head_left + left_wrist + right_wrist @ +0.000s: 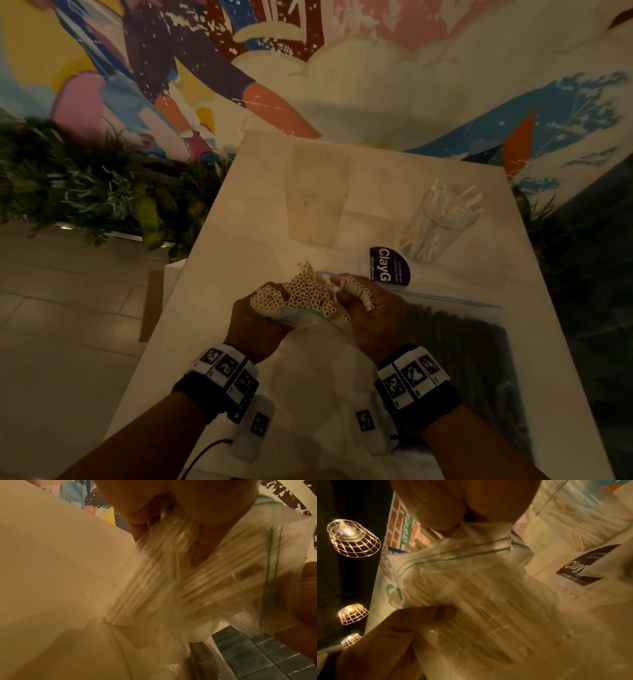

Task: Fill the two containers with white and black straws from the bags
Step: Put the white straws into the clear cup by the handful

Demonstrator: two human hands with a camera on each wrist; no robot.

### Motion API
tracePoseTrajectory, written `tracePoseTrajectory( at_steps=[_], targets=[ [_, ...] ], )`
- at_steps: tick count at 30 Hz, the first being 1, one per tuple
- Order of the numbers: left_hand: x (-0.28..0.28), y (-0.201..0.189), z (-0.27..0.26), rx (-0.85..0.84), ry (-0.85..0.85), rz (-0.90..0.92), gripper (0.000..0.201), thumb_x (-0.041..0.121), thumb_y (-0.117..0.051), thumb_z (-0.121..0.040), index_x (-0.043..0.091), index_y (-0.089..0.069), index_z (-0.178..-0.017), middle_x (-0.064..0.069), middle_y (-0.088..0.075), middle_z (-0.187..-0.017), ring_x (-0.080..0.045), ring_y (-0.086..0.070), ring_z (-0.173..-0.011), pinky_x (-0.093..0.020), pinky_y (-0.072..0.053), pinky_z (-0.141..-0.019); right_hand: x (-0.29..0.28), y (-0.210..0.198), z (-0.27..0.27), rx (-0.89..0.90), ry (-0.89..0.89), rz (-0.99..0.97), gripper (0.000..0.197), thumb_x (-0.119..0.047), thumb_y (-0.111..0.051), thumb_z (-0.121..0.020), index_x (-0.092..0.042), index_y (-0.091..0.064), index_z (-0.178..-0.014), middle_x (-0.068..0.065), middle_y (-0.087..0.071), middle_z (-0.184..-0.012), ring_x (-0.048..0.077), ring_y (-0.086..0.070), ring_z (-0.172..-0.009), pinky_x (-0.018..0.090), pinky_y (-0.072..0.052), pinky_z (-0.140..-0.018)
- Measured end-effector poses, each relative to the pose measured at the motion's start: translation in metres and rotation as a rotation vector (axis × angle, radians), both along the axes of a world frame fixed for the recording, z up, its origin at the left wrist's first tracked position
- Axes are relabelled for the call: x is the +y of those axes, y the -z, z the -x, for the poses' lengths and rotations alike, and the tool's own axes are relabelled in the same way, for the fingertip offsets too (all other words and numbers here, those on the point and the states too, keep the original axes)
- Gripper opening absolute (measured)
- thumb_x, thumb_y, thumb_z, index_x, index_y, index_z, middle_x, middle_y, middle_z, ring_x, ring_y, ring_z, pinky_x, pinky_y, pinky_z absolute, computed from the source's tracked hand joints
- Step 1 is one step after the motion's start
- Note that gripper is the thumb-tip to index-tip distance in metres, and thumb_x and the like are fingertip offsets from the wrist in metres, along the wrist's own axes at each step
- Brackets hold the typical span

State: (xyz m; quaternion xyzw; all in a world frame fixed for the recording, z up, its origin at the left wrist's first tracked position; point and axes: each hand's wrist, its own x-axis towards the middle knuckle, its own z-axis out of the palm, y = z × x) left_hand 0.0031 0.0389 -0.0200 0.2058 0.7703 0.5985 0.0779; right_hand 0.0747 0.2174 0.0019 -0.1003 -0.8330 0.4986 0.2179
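Observation:
A clear zip bag [310,317] of white straws [308,289] stands upright over the near part of the white table [239,240], open ends up. My left hand [260,315] grips the bag and bundle from the left; through the plastic the straws [154,588] show below its fingers. My right hand [370,308] holds a small bunch of white straws [358,291] pulled from the bundle. A clear container [435,226] at the back right holds several white straws. A bag of black straws [462,359] lies flat at the right.
A second clear container [318,195], seemingly without straws, stands at the table's back middle. A purple round label [390,265] lies behind my right hand. Plants [85,192] line the floor at the left, below a painted wall. The table edge runs close on both sides.

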Motion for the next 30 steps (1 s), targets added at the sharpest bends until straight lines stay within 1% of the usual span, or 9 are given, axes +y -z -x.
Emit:
tracePoseTrajectory(
  at_steps=[3, 6, 9, 14, 17, 19, 23, 28, 30],
  targets=[
    [0.0, 0.0, 0.0, -0.062, 0.003, -0.065, 0.034, 0.032, -0.086, -0.054, 0.038, -0.065, -0.079, 0.005, -0.071, -0.088, -0.002, -0.064, -0.088, -0.019, -0.053, -0.083, 0.002, 0.001, 0.003, -0.011, 0.035, 0.025, 0.024, -0.026, -0.056, -0.087, -0.021, -0.069, -0.107, -0.008, -0.07, -0.103, -0.001, -0.063, -0.095, 0.013, -0.051, -0.083],
    [-0.003, 0.002, 0.0, -0.155, 0.006, -0.126, 0.047, 0.063, -0.081, -0.045, 0.047, -0.067, -0.088, 0.021, -0.071, -0.09, -0.021, -0.066, -0.098, -0.038, -0.051, -0.088, 0.005, 0.003, 0.004, 0.037, 0.054, 0.019, 0.016, -0.021, -0.054, -0.089, -0.023, -0.066, -0.1, -0.007, -0.071, -0.099, 0.007, -0.065, -0.094, 0.035, -0.056, -0.082],
    [-0.003, 0.002, 0.002, -0.15, 0.014, -0.131, 0.051, 0.068, -0.079, -0.042, 0.053, -0.065, -0.088, 0.026, -0.069, -0.087, -0.006, -0.066, -0.089, -0.036, -0.051, -0.087, 0.003, 0.0, 0.004, 0.045, 0.052, 0.031, 0.01, -0.026, -0.052, -0.087, -0.033, -0.058, -0.091, -0.012, -0.071, -0.094, 0.01, -0.067, -0.092, 0.043, -0.057, -0.078],
    [-0.003, 0.007, 0.003, -0.196, 0.022, -0.181, 0.056, 0.07, -0.079, -0.038, 0.045, -0.069, -0.087, 0.022, -0.071, -0.086, 0.001, -0.065, -0.087, -0.021, -0.053, -0.083, 0.002, -0.004, 0.004, 0.06, 0.045, 0.021, 0.036, -0.009, -0.057, -0.085, -0.043, -0.049, -0.074, -0.012, -0.071, -0.085, 0.009, -0.068, -0.083, 0.031, -0.056, -0.071],
    [-0.003, 0.013, 0.003, -0.187, -0.005, -0.177, 0.061, 0.052, -0.083, -0.039, 0.02, -0.069, -0.089, 0.015, -0.071, -0.083, 0.005, -0.064, -0.084, -0.011, -0.049, -0.078, 0.007, 0.004, 0.004, -0.016, -0.025, 0.019, 0.031, 0.002, -0.063, -0.084, -0.024, -0.055, -0.068, -0.018, -0.067, -0.081, -0.004, -0.064, -0.08, 0.012, -0.05, -0.069],
    [-0.003, 0.011, 0.003, -0.167, 0.015, -0.173, 0.07, 0.049, -0.081, -0.038, 0.008, -0.064, -0.092, 0.023, -0.07, -0.083, 0.008, -0.063, -0.084, -0.008, -0.048, -0.077, 0.007, 0.01, 0.003, -0.075, -0.064, 0.078, 0.027, 0.002, -0.067, -0.081, -0.012, -0.054, -0.063, -0.013, -0.067, -0.08, -0.002, -0.064, -0.078, 0.016, -0.05, -0.069],
    [-0.003, 0.007, 0.002, -0.179, 0.025, -0.202, 0.054, 0.044, -0.082, -0.042, 0.021, -0.06, -0.086, 0.026, -0.07, -0.084, 0.008, -0.064, -0.084, -0.008, -0.048, -0.076, 0.005, -0.002, 0.006, 0.025, -0.036, 0.169, 0.023, 0.012, -0.068, -0.077, 0.001, -0.053, -0.062, -0.002, -0.068, -0.079, -0.003, -0.064, -0.077, 0.01, -0.048, -0.071],
    [-0.003, 0.003, 0.001, -0.01, 0.013, -0.07, 0.041, 0.057, -0.07, -0.056, 0.046, -0.066, -0.095, 0.011, -0.066, -0.099, -0.007, -0.061, -0.091, -0.007, -0.046, -0.084, 0.012, 0.015, 0.006, -0.136, -0.095, 0.155, 0.037, 0.004, -0.066, -0.077, -0.03, -0.055, -0.065, -0.001, -0.068, -0.074, 0.017, -0.066, -0.077, 0.035, -0.056, -0.071],
    [-0.003, 0.003, 0.002, 0.103, 0.072, 0.052, 0.037, 0.052, -0.062, -0.067, 0.042, -0.064, -0.103, 0.002, -0.059, -0.105, -0.009, -0.055, -0.098, -0.004, -0.041, -0.09, 0.012, 0.026, 0.005, -0.294, -0.124, 0.077, 0.045, 0.004, -0.063, -0.078, -0.037, -0.056, -0.063, -0.01, -0.065, -0.072, 0.013, -0.063, -0.078, 0.029, -0.053, -0.074]
  ],
)
